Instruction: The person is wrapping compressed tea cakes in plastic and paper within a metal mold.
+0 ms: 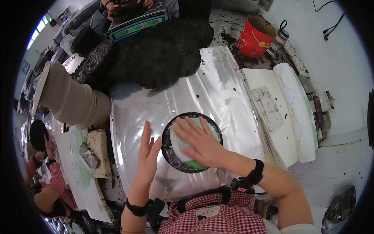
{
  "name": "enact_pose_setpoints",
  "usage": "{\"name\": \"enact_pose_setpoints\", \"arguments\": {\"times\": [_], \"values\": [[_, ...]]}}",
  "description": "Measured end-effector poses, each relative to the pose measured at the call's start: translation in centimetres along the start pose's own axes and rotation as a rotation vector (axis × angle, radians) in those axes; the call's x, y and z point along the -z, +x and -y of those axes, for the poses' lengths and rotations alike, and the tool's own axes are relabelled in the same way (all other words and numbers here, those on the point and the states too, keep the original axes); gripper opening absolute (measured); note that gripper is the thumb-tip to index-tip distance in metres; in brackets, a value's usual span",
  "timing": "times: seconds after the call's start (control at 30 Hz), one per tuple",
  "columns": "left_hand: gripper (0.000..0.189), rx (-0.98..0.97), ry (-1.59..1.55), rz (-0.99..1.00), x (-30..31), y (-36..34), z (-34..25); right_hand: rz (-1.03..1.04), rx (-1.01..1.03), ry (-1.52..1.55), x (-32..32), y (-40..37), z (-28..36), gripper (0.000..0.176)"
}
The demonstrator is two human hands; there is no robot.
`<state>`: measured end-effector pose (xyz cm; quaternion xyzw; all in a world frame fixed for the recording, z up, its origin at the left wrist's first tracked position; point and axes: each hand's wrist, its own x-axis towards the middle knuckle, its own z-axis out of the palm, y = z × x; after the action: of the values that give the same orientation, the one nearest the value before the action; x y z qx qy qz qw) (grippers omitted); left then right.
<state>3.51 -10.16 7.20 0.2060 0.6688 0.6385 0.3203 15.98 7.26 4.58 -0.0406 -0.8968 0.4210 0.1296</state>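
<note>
My right hand lies flat with spread fingers on a round white and green piece, which looks like a label or paper disc. Beneath that is a dark round disc with shiny, crinkled clear film across it. Just left of the disc, my left hand is raised on edge with its fingers apart, holding nothing. The disc rests on a shiny silvery sheet of plastic film covering the table in front of me.
Dark, flat, rounded pieces are heaped at the back. A tall stack of grey round sheets stands left. Right are large paper sheets, a red bucket and a bottle. Other people's hands show near a scale.
</note>
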Motion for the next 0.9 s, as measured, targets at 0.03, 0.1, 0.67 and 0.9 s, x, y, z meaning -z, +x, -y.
{"name": "enact_pose_setpoints", "arguments": {"times": [0.03, 0.1, 0.67, 0.9], "values": [[0.055, 0.206, -0.353, -0.014, -0.3, 0.1, 1.5, 0.079, 0.125, -0.217, -0.4, -0.3, 1.0, 0.072], [0.051, 0.214, -0.188, -0.168, -2.1, 0.7, 3.1, 0.149, 0.247, -0.435, -1.3, -0.2, 1.6, 0.071], [0.029, -0.056, 0.055, -0.118, 4.2, -7.2, 1.3, -0.334, -0.507, 0.357, 2.4, -5.3, -2.2, 0.086], [0.034, 0.062, 0.131, -0.237, 3.7, -10.6, 5.9, -0.461, -0.290, 1.179, 2.3, -0.1, 4.0, 0.084]]}}
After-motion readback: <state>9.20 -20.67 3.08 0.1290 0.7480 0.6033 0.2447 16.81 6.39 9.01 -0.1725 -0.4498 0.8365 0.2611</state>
